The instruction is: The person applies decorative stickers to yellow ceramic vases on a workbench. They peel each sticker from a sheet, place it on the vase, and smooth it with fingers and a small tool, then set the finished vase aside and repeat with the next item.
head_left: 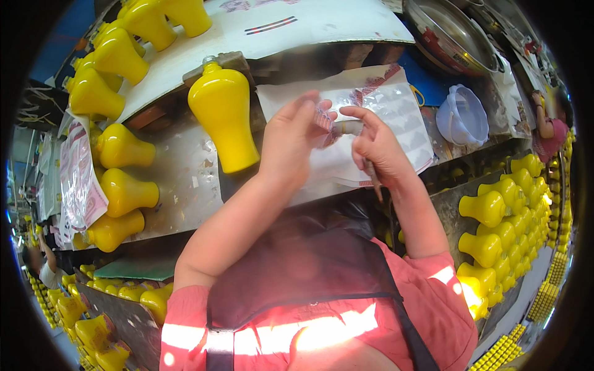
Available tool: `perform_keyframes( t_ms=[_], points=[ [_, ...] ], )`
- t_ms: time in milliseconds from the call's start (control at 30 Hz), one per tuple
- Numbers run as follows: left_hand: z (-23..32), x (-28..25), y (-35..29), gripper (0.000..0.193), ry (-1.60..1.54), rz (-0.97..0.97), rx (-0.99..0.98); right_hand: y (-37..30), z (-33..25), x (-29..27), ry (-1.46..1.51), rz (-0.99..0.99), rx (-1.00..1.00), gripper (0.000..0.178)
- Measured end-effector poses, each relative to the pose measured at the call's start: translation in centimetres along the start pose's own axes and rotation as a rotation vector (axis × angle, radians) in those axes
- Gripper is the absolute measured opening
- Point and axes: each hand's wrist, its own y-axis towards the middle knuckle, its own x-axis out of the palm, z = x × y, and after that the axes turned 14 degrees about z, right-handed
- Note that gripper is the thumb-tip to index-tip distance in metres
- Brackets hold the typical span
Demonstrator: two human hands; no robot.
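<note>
Over a white decal sheet (387, 105) with red printed patterns, my two hands are close together. My left hand (289, 136) pinches a small red-and-white patterned decal piece (323, 120) in its fingertips. My right hand (380, 147) is just right of it, its forefinger bent toward the piece. A thin brownish stick-like tool (374, 176) pokes out below the right palm, its kind unclear. Left of my hands a glossy yellow vase-shaped bottle (224, 117) lies with its narrow neck against a dark block (235, 63).
More yellow bottles (127, 146) line the left of the bench, beside printed decal sheets (79, 179). A pale lilac bucket (462, 116), yellow-handled scissors (417, 96) and a large metal pan (451, 34) are on the right. Racked yellow bottles (495, 232) fill the lower right.
</note>
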Motion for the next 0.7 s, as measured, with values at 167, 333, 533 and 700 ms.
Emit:
perform_keyframes(
  t_ms=[167, 333, 533, 700],
  points=[
    [2.3, -0.8, -1.5, 0.025, -0.031, -0.016, 0.095, -0.2, -0.3, 4.0, -0.072, -0.004, 0.082, 0.041],
    [4.4, -3.0, -3.1, 0.027, 0.032, 0.027, 0.287, -0.1, -1.3, 5.7, -0.018, 0.036, 0.038, 0.018],
    [5.8, -6.3, -4.6, 0.027, 0.064, 0.164, 0.437, 0.0, -0.4, 7.3, -0.498, 0.232, -0.478, 0.009],
    [6.7, -8.7, -5.8, 0.028, 0.023, 0.199, 0.473, 0.0, -0.1, 8.7, -0.995, 0.29, -1.19, 0.02]
  ],
)
